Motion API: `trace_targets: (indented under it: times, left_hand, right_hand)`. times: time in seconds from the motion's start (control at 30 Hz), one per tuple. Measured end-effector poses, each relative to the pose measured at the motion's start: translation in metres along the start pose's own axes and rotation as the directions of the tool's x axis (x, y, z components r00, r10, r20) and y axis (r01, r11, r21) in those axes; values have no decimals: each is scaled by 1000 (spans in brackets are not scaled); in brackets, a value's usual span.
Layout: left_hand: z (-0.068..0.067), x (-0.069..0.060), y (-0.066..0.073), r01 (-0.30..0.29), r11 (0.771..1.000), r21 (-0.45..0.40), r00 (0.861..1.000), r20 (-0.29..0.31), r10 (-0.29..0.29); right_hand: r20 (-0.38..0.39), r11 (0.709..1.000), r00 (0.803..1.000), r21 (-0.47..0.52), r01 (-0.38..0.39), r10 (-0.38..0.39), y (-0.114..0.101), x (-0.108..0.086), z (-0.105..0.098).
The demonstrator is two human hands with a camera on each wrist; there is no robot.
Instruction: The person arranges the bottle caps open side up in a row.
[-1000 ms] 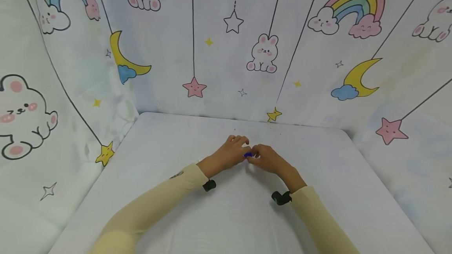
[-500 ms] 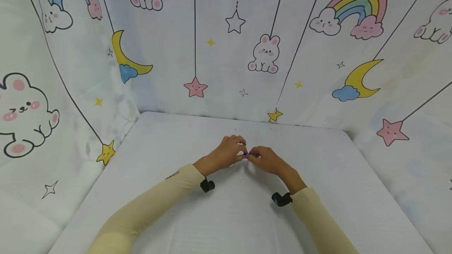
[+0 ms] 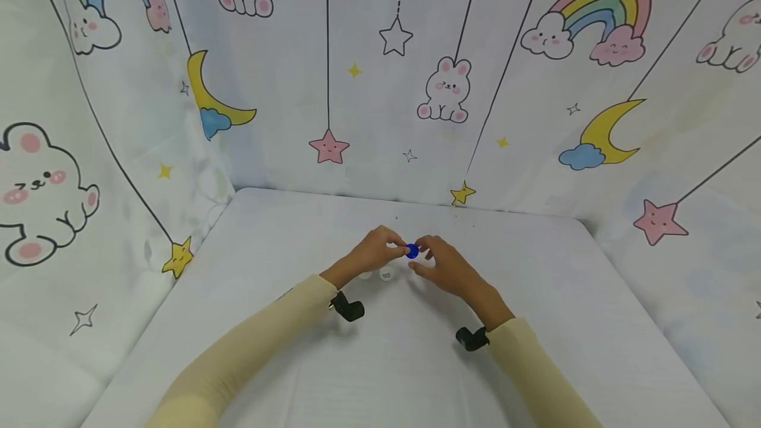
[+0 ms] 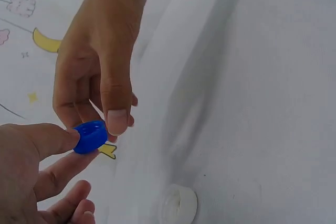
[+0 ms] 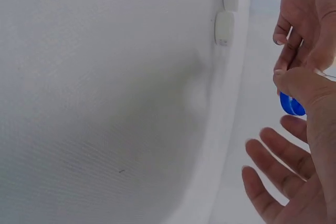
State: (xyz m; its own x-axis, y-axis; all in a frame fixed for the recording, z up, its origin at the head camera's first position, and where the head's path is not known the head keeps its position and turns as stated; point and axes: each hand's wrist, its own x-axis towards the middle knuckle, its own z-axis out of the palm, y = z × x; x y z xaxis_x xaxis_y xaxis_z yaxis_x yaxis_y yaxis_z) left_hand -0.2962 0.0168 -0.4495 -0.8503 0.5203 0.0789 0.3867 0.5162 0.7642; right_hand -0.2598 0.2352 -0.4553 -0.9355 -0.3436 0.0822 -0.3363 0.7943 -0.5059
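A small blue bottle cap (image 3: 412, 251) is held above the white table, between the two hands. My left hand (image 3: 375, 251) pinches it between thumb and index finger; the left wrist view shows the cap's hollow side. My right hand (image 3: 446, 269) is at the cap's right, its thumb and fingers spread apart. In the left wrist view the right thumb (image 4: 116, 121) is beside the cap's edge; whether it touches cannot be told. Below the left hand, a white round cap (image 3: 386, 274) lies on the table, with another white cap (image 3: 365, 275) partly hidden by the hand.
A row of white caps (image 5: 224, 27) shows in the right wrist view. The white-covered table (image 3: 357, 368) ends at a cloth backdrop (image 3: 267, 71) printed with rainbows, moons and stars. Dark wrist cameras (image 3: 349, 308) hang under both forearms.
The blue cap has turned to show its round face and has risen slightly. The right thumb has moved away from it. The left hand has shifted, uncovering the white caps below.
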Motion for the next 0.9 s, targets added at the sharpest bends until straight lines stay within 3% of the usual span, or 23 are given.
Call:
trace_targets:
  times: [0.17, 0.3, 0.5, 0.63, 0.73, 0.9]
  left_hand:
    - [-1, -4, 0, 129, 982, -135, 989, 88, -118]
    - [-1, -7, -1, 210, 959, -188, 975, 114, -191]
    - [0, -8, -5, 259, 938, -229, 962, 148, -229]
    - [2, -9, -10, 250, 935, -251, 962, 170, -212]
    - [4, -9, -12, 214, 951, -226, 969, 172, -177]
    - [7, -7, -12, 37, 997, -73, 992, 119, -28]
  right_hand:
    - [-26, 1000, 999, 12, 19, -19, 0, -1, 2]
    - [-39, 999, 999, 26, 40, -39, -2, -2, 1]
    - [-34, 999, 999, 21, 33, -32, -5, -4, 1]
    - [-25, 999, 999, 9, 31, -31, -7, -6, 0]
    - [-13, 999, 999, 4, 42, -42, -6, -7, -2]
    - [14, 998, 998, -16, 58, -58, -1, -8, -2]
